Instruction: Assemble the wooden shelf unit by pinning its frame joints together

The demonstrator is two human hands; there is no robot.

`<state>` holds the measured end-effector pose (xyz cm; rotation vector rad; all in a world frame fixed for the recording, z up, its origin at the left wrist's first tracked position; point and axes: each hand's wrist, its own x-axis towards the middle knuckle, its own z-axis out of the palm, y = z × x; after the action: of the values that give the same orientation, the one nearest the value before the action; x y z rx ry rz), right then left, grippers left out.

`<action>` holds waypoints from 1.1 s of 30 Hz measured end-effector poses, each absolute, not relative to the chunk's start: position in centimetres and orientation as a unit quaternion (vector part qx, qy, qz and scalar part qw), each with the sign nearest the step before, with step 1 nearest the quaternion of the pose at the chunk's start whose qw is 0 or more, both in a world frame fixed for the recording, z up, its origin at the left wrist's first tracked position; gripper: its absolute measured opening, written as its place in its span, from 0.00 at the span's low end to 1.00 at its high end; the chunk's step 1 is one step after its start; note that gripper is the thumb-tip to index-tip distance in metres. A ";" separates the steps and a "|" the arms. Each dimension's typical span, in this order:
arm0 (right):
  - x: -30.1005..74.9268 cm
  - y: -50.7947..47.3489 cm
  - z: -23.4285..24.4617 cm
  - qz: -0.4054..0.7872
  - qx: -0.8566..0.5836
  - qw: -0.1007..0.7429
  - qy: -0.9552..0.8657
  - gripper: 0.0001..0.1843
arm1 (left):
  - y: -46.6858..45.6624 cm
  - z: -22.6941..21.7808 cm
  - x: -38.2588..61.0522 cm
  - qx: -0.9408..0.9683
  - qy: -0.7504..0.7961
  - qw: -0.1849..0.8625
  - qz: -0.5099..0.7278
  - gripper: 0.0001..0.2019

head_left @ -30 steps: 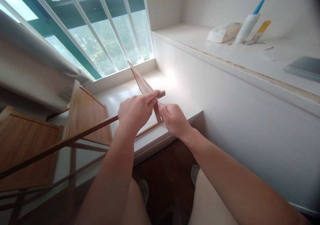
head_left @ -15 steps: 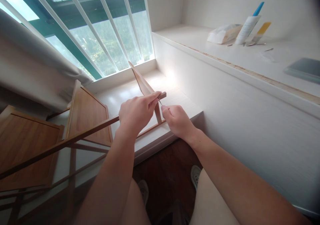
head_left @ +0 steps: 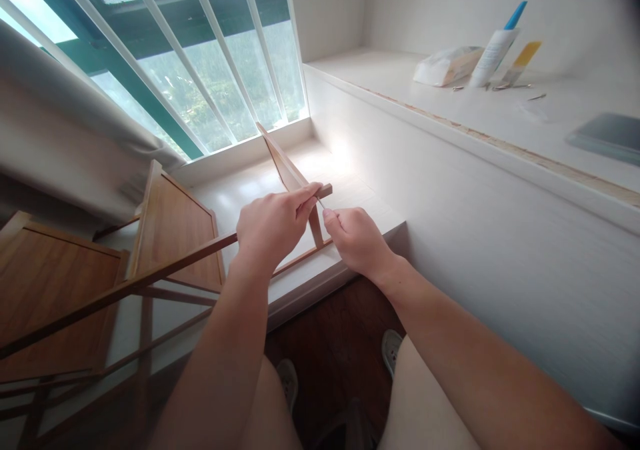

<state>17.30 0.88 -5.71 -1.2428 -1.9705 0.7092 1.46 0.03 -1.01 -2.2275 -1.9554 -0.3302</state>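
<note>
My left hand [head_left: 274, 227] is closed around a long brown wooden bar [head_left: 180, 257] near its far end. The bar's tip [head_left: 326, 190] sticks out past my thumb and forefinger. Just to the right, my right hand [head_left: 357, 240] is pinched shut on a thin metal rod [head_left: 321, 203]. Its shaft runs up to the bar beside my left fingertips; whatever part lies inside my right fist is hidden. Behind my hands, a wooden panel [head_left: 285, 160] stands on edge, joined to a low wooden rail [head_left: 303, 258].
Wooden panels [head_left: 175, 227] with crossing slats fill the left side on the white sill [head_left: 240, 187]. On the white shelf [head_left: 400, 77] at right stand a white tube with a blue nozzle [head_left: 493, 57], a yellow-handled brush [head_left: 525, 57], a plastic bag [head_left: 445, 67] and small metal pieces.
Almost nothing differs. Both hands keep their grip and place, and the view has shifted very slightly.
</note>
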 end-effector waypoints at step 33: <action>16.2 0.7 -6.2 0.496 -0.446 0.430 -0.608 0.23 | -0.1 -0.9 1.7 -0.743 -0.656 0.081 -0.106 0.19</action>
<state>16.19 0.67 -6.19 -1.1136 -1.5167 1.2370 1.69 -0.07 -0.90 -2.2192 -1.9615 -0.3175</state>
